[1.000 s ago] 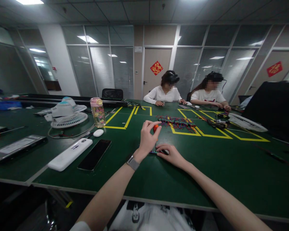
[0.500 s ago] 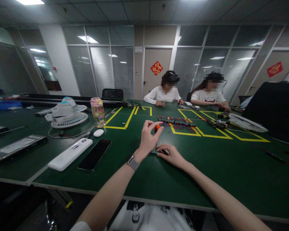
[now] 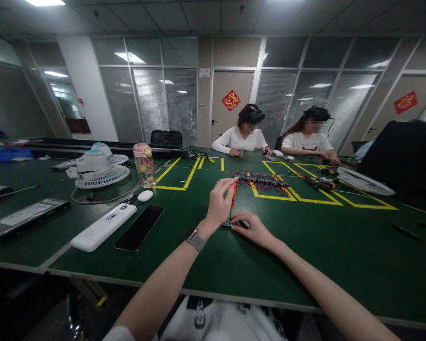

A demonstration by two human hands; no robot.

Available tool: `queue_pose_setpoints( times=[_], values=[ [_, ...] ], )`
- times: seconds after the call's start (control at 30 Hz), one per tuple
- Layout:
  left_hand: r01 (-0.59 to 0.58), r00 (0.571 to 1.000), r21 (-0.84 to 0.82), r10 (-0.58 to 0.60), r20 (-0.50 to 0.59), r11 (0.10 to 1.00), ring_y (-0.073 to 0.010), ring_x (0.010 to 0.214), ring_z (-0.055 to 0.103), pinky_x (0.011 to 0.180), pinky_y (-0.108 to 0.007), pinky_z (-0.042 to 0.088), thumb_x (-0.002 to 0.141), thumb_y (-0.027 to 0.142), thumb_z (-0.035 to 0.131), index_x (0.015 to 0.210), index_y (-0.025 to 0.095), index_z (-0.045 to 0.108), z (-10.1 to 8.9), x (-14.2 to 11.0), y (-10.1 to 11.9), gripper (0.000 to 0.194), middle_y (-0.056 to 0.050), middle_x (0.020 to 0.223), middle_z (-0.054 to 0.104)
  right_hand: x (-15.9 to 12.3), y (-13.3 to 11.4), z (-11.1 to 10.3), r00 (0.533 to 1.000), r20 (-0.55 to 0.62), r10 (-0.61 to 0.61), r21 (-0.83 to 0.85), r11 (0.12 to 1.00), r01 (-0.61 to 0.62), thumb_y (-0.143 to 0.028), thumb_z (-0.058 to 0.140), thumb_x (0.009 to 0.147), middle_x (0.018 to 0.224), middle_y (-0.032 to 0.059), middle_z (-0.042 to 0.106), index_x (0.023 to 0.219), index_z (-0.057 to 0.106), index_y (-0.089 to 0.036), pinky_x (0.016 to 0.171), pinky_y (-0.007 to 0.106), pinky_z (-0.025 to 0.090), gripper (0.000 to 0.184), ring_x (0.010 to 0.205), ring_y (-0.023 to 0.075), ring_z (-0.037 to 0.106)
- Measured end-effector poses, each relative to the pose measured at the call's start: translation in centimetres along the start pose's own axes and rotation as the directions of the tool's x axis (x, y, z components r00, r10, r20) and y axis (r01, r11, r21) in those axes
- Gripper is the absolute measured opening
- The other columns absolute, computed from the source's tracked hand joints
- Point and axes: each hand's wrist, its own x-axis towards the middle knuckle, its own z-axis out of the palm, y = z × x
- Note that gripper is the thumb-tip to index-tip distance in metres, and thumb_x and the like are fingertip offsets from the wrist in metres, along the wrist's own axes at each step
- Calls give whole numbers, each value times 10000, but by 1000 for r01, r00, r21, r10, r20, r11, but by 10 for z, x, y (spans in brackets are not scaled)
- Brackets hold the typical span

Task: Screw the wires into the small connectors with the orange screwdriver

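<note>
My left hand (image 3: 218,204), with a watch on its wrist, is closed on the orange handle of a screwdriver (image 3: 234,194). The screwdriver stands nearly upright, its thin shaft pointing down at a small circuit board (image 3: 226,225) on the green table. My right hand (image 3: 251,228) rests on the table, its fingertips pinched on the right end of that board. Fingers cover much of the board, and I cannot make out exactly where the tip touches. Just beyond my hands lies a row of circuit boards with red and blue wires (image 3: 266,182).
To the left lie a black phone (image 3: 140,228), a white power bank (image 3: 104,227) and a white oval case (image 3: 145,196). A pink-lidded bottle (image 3: 145,166) and white fans (image 3: 101,170) stand farther back. Two people sit across the table (image 3: 305,265); a black screen (image 3: 404,175) stands at right.
The fingers of my left hand have shifted from spread round the top of the screwdriver handle to closer together, and more of the handle shows. My right hand has stayed in place.
</note>
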Motion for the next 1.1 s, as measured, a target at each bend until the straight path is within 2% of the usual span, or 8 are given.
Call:
queue_pose_setpoints(
  times=[0.1, 0.23, 0.43, 0.53, 0.63, 0.83, 0.93, 1.1],
  values=[
    [-11, 1000, 39, 12, -24, 999, -159, 935, 572, 872, -286, 439, 903, 211, 492, 1084, 214, 644, 0, 0, -1, 236, -39, 972, 639, 0, 0, 0, 1000, 2, 2, 2, 1000, -2, -254, 660, 780, 1023, 76, 705, 871, 723, -203, 894, 370, 489, 122, 968, 216, 647],
    [-1, 998, 101, 7, -67, 995, -148, 852, 553, 818, -274, 449, 838, 278, 610, 964, 216, 687, 0, -1, 0, 160, -30, 894, 555, 0, 1, 0, 1000, 5, 2, -3, 1000, -2, -263, 655, 787, 1033, 75, 703, 871, 723, -205, 898, 376, 486, 123, 972, 218, 644],
    [-9, 1000, 19, 9, 4, 1000, -155, 971, 550, 882, -290, 434, 942, 196, 391, 1149, 224, 614, 0, -1, 1, 306, -48, 1014, 588, 0, 0, 0, 1000, 11, 9, -3, 1000, -9, -262, 655, 789, 1041, 72, 701, 881, 722, -211, 898, 386, 487, 125, 967, 221, 642],
    [-18, 1000, 32, 18, 3, 999, -162, 926, 559, 860, -294, 441, 916, 226, 472, 1123, 222, 626, 1, -1, 0, 258, -42, 961, 608, 0, 0, 0, 1000, 11, 4, -2, 1000, -4, -266, 653, 791, 1039, 72, 702, 876, 722, -212, 897, 386, 486, 123, 969, 223, 641],
    [-9, 1000, 88, 11, -27, 996, -154, 877, 548, 833, -281, 444, 865, 280, 570, 1043, 228, 669, 1, -1, 0, 210, -31, 910, 554, 0, 1, 0, 1000, 10, 5, -6, 1000, -4, -266, 651, 793, 1044, 71, 700, 872, 721, -209, 900, 384, 483, 120, 977, 222, 638],
    [2, 1000, 1, -2, 24, 1000, -149, 981, 557, 895, -284, 431, 937, 187, 395, 1183, 216, 596, 1, 0, 1, 319, -49, 1028, 585, -1, 3, 1, 1000, 5, -2, -9, 1000, 2, -254, 653, 789, 1041, 69, 701, 880, 719, -208, 898, 377, 484, 122, 973, 217, 639],
    [-9, 1000, -7, 10, 17, 1000, -153, 954, 572, 882, -288, 440, 917, 191, 453, 1154, 203, 606, 1, -1, 1, 283, -50, 1010, 615, -1, 3, 2, 1000, 4, -8, -4, 1000, 8, -257, 651, 792, 1042, 68, 701, 877, 720, -207, 896, 375, 485, 120, 978, 217, 639],
    [-16, 999, 109, 20, -38, 994, -154, 885, 550, 835, -286, 451, 859, 270, 576, 1033, 226, 675, 1, -2, 2, 205, -36, 925, 553, 0, 2, 2, 1000, 0, -8, 2, 1000, 8, -251, 658, 786, 1031, 69, 705, 877, 721, -210, 904, 385, 484, 118, 979, 220, 639]
  ],
)
